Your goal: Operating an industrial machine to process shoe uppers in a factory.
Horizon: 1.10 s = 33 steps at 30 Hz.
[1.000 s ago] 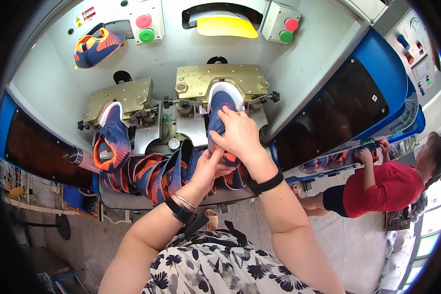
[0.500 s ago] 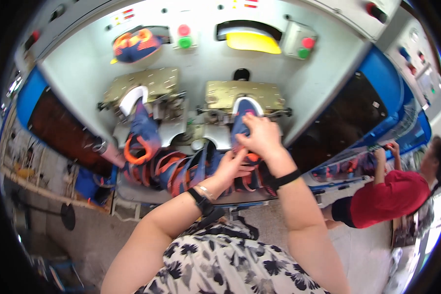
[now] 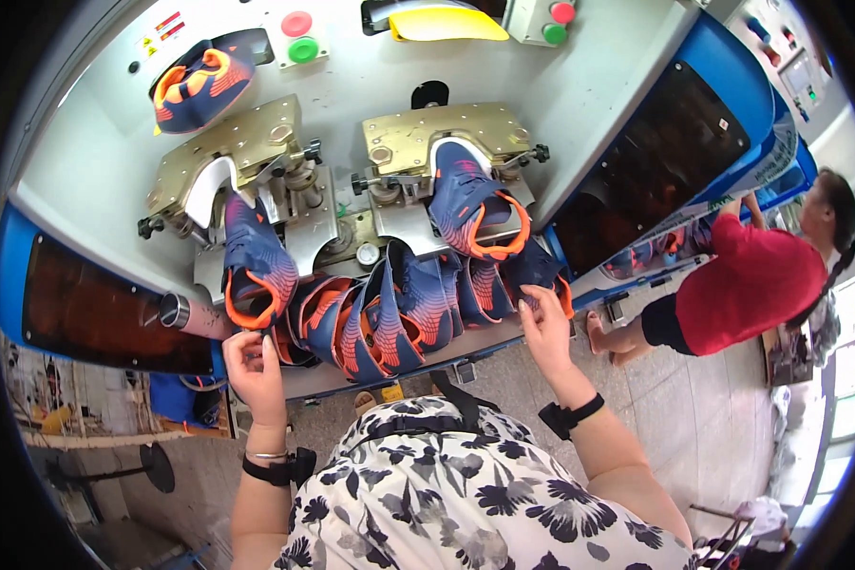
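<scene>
My left hand (image 3: 255,375) is by the heel of a navy and orange shoe upper (image 3: 256,242), its fingers loosely bent and apart with nothing seen in them. That upper's toe sits at a white curved pad under the left brass-coloured plate (image 3: 228,142). A second upper (image 3: 465,190) has its toe in the pad of the right plate (image 3: 446,131). My right hand (image 3: 547,328) hovers low at the right end of a row of nested uppers (image 3: 423,294), fingers apart and empty. Whether its fingertips touch the end upper, I cannot tell.
Another upper (image 3: 204,90) hangs from a slot at the upper left; a yellow piece (image 3: 446,26) pokes from the right slot. Red and green buttons (image 3: 303,49) sit between. A pink tumbler (image 3: 195,315) stands left of the row. A person in red (image 3: 760,275) works at the right.
My hands have come away from the right-hand upper, leaving it at its plate. The left hand moved left to the other upper; the right drew down and toward me. The view shifted.
</scene>
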{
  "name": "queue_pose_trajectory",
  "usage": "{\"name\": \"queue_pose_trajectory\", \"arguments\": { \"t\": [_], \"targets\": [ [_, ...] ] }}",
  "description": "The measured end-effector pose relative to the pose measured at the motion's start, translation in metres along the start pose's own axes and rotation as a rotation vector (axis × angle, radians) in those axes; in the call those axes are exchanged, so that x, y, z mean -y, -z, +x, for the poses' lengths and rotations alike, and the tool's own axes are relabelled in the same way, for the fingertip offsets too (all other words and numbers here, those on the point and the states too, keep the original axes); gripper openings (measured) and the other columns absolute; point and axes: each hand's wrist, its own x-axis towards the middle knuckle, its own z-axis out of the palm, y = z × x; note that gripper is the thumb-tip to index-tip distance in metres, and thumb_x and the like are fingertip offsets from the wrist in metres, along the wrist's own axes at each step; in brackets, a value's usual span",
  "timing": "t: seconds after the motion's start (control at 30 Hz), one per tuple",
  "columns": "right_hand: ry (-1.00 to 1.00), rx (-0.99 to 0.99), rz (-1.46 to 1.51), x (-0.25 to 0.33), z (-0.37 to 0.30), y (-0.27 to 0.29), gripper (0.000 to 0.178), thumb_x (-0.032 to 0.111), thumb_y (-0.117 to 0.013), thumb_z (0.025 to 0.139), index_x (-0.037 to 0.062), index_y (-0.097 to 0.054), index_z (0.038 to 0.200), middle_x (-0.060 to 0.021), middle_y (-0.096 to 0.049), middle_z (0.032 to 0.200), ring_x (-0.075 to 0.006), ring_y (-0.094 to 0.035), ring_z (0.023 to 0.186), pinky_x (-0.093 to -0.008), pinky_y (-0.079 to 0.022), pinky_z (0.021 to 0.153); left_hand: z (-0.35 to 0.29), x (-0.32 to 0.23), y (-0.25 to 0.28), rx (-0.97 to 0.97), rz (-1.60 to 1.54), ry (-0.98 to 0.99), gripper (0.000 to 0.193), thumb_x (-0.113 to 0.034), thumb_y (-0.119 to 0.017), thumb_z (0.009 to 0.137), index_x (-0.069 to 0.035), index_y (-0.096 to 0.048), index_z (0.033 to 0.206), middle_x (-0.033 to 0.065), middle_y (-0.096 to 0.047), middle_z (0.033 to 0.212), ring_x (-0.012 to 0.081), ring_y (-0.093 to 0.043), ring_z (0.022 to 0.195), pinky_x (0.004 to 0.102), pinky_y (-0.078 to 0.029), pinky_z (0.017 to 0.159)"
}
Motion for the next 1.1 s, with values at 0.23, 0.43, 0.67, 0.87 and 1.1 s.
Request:
{"name": "queue_pose_trajectory", "arguments": {
  "t": [0.23, 0.43, 0.67, 0.87, 1.1],
  "targets": [
    [-0.415, 0.262, -0.034, -0.027, 0.010, -0.046, 0.034, 0.030, -0.054, 0.098, 0.0022, -0.056, 0.117, -0.0147, -0.069, 0.082, -0.0201, -0.069, 0.057, -0.0315, -0.052, 0.056, 0.003, -0.038, -0.022, 0.193, 0.123, -0.427, 0.014, 0.001, -0.068, 0.076, -0.002, -0.057, 0.085, 0.0111, -0.055, 0.096, 0.0210, -0.053, 0.079, 0.0311, -0.045, 0.068],
    [-0.662, 0.091, 0.462, -0.066, 0.024, -0.002, 0.030, 0.031, -0.053, 0.100, 0.0025, -0.061, 0.104, -0.0004, -0.057, 0.059, -0.0105, -0.052, 0.039, -0.0229, -0.038, 0.038, -0.005, -0.053, -0.054, 0.488, -0.092, -0.502, 0.015, 0.005, -0.069, 0.073, -0.002, -0.056, 0.073, 0.0105, -0.058, 0.074, 0.0250, -0.056, 0.065, 0.0325, -0.045, 0.058],
    [-0.341, 0.037, -0.024, -0.061, -0.001, -0.001, 0.027, 0.033, -0.052, 0.099, 0.0072, -0.059, 0.096, -0.0107, -0.059, 0.063, -0.0241, -0.061, 0.055, -0.0348, -0.046, 0.053, -0.023, -0.066, -0.098, 0.939, -0.054, -0.633, 0.014, -0.009, -0.073, 0.077, -0.005, -0.060, 0.071, 0.0086, -0.057, 0.069, 0.0265, -0.059, 0.060, 0.0355, -0.047, 0.053],
    [-0.353, -0.067, -0.142, -0.030, -0.014, 0.016, 0.031, 0.036, -0.052, 0.098, 0.0062, -0.059, 0.092, -0.0187, -0.063, 0.080, -0.0388, -0.063, 0.077, -0.0430, -0.048, 0.069, -0.022, -0.048, -0.104, 1.001, -0.102, -0.310, 0.013, -0.009, -0.072, 0.082, -0.001, -0.063, 0.077, 0.0095, -0.061, 0.071, 0.0202, -0.063, 0.058, 0.0297, -0.048, 0.053],
    [-0.314, -0.014, 0.009, -0.055, 0.019, 0.080, 0.038, 0.036, -0.046, 0.100, 0.0023, -0.064, 0.098, -0.0206, -0.065, 0.093, -0.0336, -0.064, 0.085, -0.0371, -0.048, 0.076, -0.023, -0.046, -0.123, 1.179, -0.198, 0.083, 0.017, -0.011, -0.066, 0.091, 0.001, -0.062, 0.080, 0.0050, -0.068, 0.072, 0.0050, -0.059, 0.056, 0.0230, -0.045, 0.046]
  ]
}}
